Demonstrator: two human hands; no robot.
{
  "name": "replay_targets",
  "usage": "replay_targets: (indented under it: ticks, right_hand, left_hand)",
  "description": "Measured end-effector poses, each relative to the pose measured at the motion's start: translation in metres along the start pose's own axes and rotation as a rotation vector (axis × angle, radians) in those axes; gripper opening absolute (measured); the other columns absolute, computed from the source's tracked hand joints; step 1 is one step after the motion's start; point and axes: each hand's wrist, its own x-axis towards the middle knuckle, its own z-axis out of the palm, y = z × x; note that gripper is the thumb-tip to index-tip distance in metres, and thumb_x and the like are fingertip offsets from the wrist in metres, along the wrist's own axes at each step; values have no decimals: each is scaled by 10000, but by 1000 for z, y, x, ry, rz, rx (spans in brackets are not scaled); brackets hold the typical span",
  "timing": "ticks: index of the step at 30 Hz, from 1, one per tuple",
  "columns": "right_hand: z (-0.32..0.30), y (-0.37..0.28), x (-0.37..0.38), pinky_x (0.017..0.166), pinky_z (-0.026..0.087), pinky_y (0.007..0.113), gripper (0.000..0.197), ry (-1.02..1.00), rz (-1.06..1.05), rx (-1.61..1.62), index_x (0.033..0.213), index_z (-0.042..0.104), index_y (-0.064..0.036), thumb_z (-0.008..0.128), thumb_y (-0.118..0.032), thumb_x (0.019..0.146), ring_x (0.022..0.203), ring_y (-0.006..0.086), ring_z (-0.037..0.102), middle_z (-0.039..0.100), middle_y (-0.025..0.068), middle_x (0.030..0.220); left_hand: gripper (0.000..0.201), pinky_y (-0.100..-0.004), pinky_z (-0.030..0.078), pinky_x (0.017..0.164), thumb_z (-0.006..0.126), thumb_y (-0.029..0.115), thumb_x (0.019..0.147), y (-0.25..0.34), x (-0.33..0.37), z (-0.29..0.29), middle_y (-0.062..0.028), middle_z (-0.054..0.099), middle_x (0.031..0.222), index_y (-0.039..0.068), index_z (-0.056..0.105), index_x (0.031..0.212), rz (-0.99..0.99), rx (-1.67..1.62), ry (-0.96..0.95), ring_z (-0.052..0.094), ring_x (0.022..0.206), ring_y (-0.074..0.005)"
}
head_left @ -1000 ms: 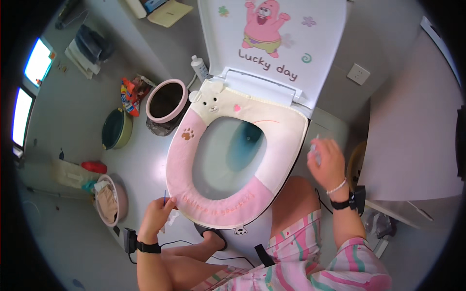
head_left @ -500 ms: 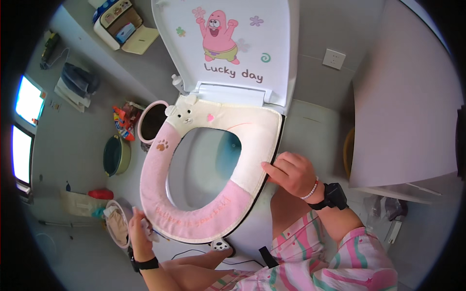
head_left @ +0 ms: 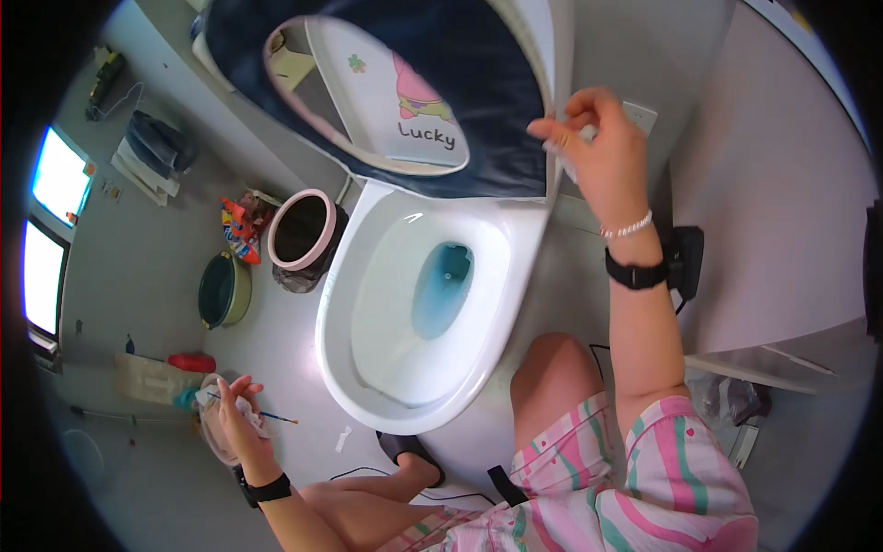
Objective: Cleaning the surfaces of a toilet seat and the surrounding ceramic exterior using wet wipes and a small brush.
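Observation:
The seat in its padded cover is tilted up against the lid, its dark navy underside facing me. Beside its right edge is my right hand, fingers curled, fingertips at or very near the rim. Something small and white shows at its palm and below the thumb; I cannot make out what. Below the seat, the white toilet bowl is exposed, with bluish water inside. At lower left, my left hand is closed on a crumpled white tissue and a thin blue stick.
A pink-rimmed bin stands left of the bowl, near a green basin and an orange-red bag. Behind my left hand is a pale tub. A white strip lies on the floor. A curved grey panel borders the right.
The seat has swung up from the bowl to the lid, turning its pink and cream top away. My right hand has risen with it; my left hand has shifted slightly left.

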Motion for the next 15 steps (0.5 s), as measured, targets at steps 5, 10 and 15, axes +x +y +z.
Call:
replay_targets:
  ticks: [5, 10, 15]
  right_hand:
    - [7, 24, 38, 546, 469, 290, 438, 32, 28, -112, 770, 625, -36, 804, -435, 755, 581, 159, 636, 656, 53, 644]
    - [14, 48, 60, 560, 456, 288, 477, -7, 127, -105, 775, 636, -40, 771, -497, 776, 577, 163, 601, 654, 49, 658]
    - [16, 56, 54, 606, 465, 285, 556, 27, 95, -203, 817, 654, -23, 735, -573, 783, 622, 152, 590, 642, 46, 670]
  left_hand:
    - [457, -178, 301, 496, 505, 447, 989, 5, -6, -3, -49, 675, 775, 23, 671, 939, 19, 70, -12, 435, 599, -38]
    - [452, -187, 321, 513, 498, 425, 997, 4, -1, -6, -57, 674, 775, 10, 670, 948, 48, 87, -33, 448, 605, -48]
    - [449, -190, 332, 531, 494, 413, 1003, 8, 0, -3, -63, 676, 775, 3, 671, 955, 70, 90, -49, 451, 611, -50]
